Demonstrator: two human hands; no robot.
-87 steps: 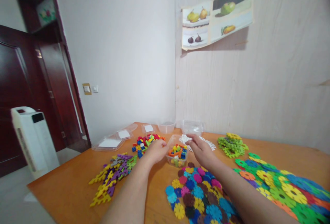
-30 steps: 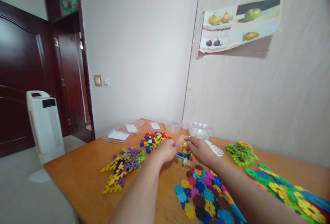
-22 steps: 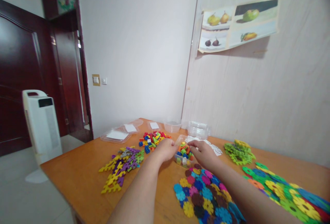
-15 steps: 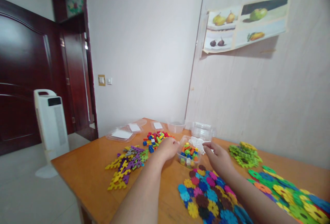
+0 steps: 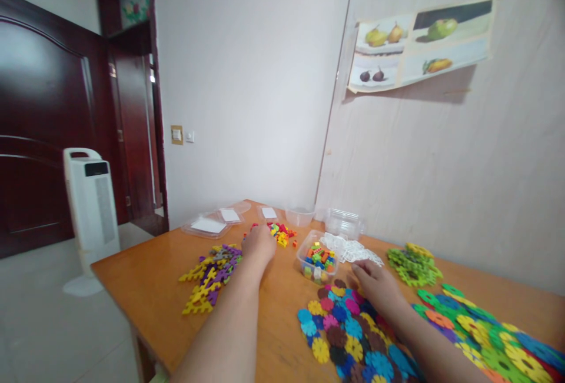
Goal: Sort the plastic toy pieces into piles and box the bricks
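My left hand (image 5: 259, 245) is over the pile of small building bricks (image 5: 282, 236), its fingers pointing down and hidden behind the hand. My right hand (image 5: 375, 280) hovers beside a clear plastic box (image 5: 304, 258), apart from it, fingers curled together; anything between them is hidden. Inside the box lie mixed building bricks (image 5: 320, 256) in orange, blue, green and yellow. White lattice pieces (image 5: 351, 249) lie just behind my right hand. Below it spreads a heap of colourful notched discs (image 5: 344, 330).
Yellow and purple interlocking pieces (image 5: 207, 280) lie left of my left arm. Clear lids (image 5: 207, 227), a round tub (image 5: 300, 216) and another clear box (image 5: 344, 224) stand along the back. Green pieces (image 5: 414, 264) and more discs (image 5: 489, 336) cover the right side.
My left hand has moved left from beside the box onto the brick pile. My right hand has drawn slightly down and away from the box's rim.
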